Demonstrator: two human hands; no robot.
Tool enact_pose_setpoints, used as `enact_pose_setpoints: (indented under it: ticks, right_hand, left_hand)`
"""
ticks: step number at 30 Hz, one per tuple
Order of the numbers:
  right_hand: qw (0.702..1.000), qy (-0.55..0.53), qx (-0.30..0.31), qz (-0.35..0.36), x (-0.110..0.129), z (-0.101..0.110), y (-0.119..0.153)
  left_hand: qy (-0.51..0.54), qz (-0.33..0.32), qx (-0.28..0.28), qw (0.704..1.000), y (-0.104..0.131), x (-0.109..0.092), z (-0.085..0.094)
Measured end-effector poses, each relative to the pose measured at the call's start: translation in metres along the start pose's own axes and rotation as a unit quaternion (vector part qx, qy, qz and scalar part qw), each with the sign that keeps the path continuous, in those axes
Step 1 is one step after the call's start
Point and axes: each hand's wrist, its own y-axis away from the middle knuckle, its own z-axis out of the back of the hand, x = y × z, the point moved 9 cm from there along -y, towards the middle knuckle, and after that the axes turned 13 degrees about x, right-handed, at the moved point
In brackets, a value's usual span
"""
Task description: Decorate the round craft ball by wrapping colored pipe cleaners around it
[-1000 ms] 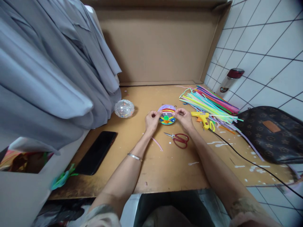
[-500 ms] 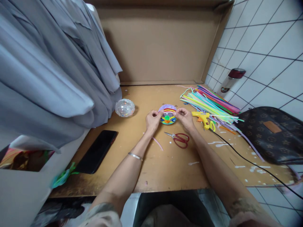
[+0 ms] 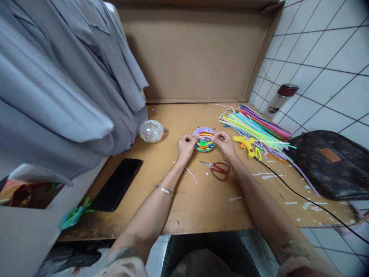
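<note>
A small round ball [image 3: 203, 144] sits between my hands, decorated with purple, green, orange, blue and yellow pieces. Across its upper front runs an arc of red and yellow pipe cleaners [image 3: 205, 134]. My left hand [image 3: 186, 145] pinches the arc at its left end, fingertips against the ball. At the right end, thumb and forefinger of my right hand [image 3: 224, 143] are pinched in the same way. The fingertips partly hide the arc's ends. Just below the ball lie red-handled scissors [image 3: 219, 170], blades pointing left. A thin pink strip [image 3: 191, 175] rests near my left wrist.
A clear ball [image 3: 151, 131] stands left. Right of my hands are a yellow glue gun [image 3: 245, 144] with a black cord, a pile of coloured pipe cleaners [image 3: 259, 125] and a dark patterned bag [image 3: 328, 165]. A black phone [image 3: 117, 184] lies by the grey cloth [image 3: 72, 84].
Both hands keep their pinch at the ball's arc, with hardly any movement. The whole view has shifted very slightly.
</note>
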Motion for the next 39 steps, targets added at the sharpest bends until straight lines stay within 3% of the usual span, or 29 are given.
enact_pose_setpoints:
  ticks: [39]
  right_hand:
    - [0.999,-0.040,-0.010,-0.014,-0.004,0.005,0.001]
  left_hand:
    - [0.102,-0.007,0.013,0.995,-0.011,0.024,-0.004]
